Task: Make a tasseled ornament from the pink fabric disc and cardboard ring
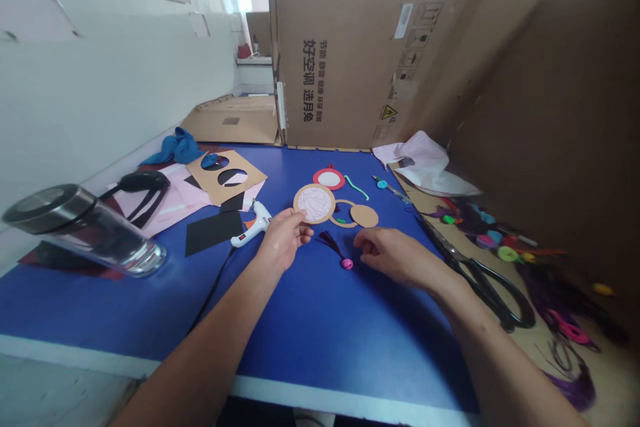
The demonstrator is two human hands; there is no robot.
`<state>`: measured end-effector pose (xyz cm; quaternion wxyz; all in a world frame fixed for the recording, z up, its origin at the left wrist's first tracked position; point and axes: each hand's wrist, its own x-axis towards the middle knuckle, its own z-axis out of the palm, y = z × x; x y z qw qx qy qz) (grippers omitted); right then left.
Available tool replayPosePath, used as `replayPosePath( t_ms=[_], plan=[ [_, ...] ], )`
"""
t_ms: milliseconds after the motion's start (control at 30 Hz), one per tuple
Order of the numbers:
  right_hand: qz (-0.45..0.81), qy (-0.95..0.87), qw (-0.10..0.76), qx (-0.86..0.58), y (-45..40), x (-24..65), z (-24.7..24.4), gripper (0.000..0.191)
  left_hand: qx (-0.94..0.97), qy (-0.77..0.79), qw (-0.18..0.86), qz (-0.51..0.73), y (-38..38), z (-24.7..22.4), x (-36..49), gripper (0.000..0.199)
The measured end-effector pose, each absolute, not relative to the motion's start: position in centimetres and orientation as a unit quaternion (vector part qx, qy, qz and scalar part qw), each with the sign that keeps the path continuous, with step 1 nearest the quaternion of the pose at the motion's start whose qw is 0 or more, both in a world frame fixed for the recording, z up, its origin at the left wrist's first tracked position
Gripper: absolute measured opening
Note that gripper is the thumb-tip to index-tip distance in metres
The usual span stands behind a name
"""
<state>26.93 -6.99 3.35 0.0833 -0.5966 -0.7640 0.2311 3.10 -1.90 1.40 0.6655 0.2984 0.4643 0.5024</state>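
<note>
Cataloguing the items on a blue table (300, 327), grouped around two hands.

Left hand (284, 238): narrow pinch, apparently holding the lower rim of a round cardboard frame (315, 203) backed with pale patterned paper, which sits near the table's middle.

Right hand (387, 255): empty, with a wide, loose curl. It is nearest to a dark tassel (326, 242) ending in a pink bead (347, 264), which lies between the hands, seemingly within easy reach of both.

Just beyond: a cardboard ring (341, 223), a cardboard disc (364, 215), a red ring (329, 177) and a green cord (356, 187), spread apart, perhaps to keep each piece in view.

Left side: a white glue gun (253, 223) lying close at hand, black paper (214, 232), and a cardboard sheet with round holes (225, 177), likely an offcut.

Right side: black-handled scissors (487, 283) and colored tassels (500, 247), set off the blue surface on a cardboard strip (560, 353).
</note>
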Motion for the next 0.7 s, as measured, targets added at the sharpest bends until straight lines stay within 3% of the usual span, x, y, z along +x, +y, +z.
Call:
replayPosePath(
  t_ms=[133,333,500,700],
  plan=[
    [0.246,-0.780,0.070,-0.571,-7.3,26.0,3.2,0.035,0.300,0.468,0.662,0.503,-1.8,1.3,3.2,0.014],
    [0.242,-0.786,0.069,-0.565,-7.4,24.7,3.0,0.007,0.300,0.471,0.661,0.502,-1.8,1.2,3.2,0.012],
    [0.276,-0.762,0.129,-0.571,-6.4,26.9,2.7,0.030,0.294,0.482,0.660,0.496,-1.9,1.4,3.3,0.013],
    [0.251,-0.748,0.104,-0.606,-6.4,27.4,2.9,0.033,0.296,0.485,0.662,0.490,-2.0,1.5,3.5,0.012]
  ],
)
